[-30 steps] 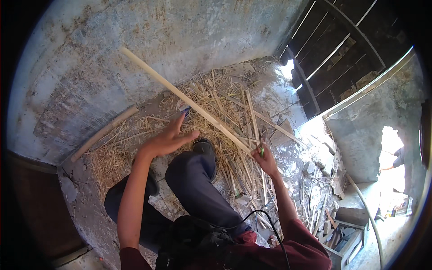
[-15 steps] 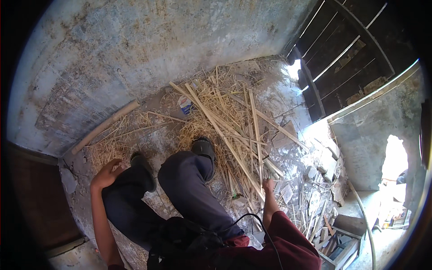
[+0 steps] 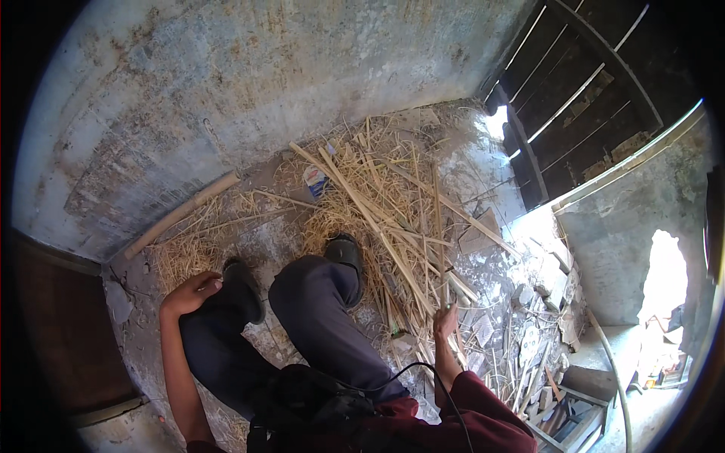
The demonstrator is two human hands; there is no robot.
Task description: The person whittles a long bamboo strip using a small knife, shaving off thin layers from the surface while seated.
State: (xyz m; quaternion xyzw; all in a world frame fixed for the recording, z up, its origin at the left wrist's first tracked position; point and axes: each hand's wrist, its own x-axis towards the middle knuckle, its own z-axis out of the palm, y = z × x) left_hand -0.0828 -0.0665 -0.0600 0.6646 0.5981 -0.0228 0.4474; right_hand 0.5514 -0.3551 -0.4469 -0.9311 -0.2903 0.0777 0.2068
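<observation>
My right hand [image 3: 445,322] is closed around the lower end of a long, narrow bamboo strip [image 3: 439,226], which points away from me over the pile. My left hand [image 3: 189,295] rests by my left leg, just behind the shoe, its fingers stretched out and holding nothing. Between and beyond my shoes lies a heap of pale bamboo strips [image 3: 370,213] with curly shavings [image 3: 325,230] beneath and around them. The fingertips of the right hand are partly hidden.
A thick bamboo pole [image 3: 181,214] lies along the stained wall [image 3: 249,90]. A blue and white packet [image 3: 314,180] sits at the heap's far edge. Broken rubble [image 3: 544,291] and a wooden frame [image 3: 581,426] are at right. A black cable [image 3: 423,364] crosses my right sleeve.
The strip in my right hand has shifted right and turned, now showing a darker, narrower side. My right hand has moved slightly nearer me. My left hand stays at the leg.
</observation>
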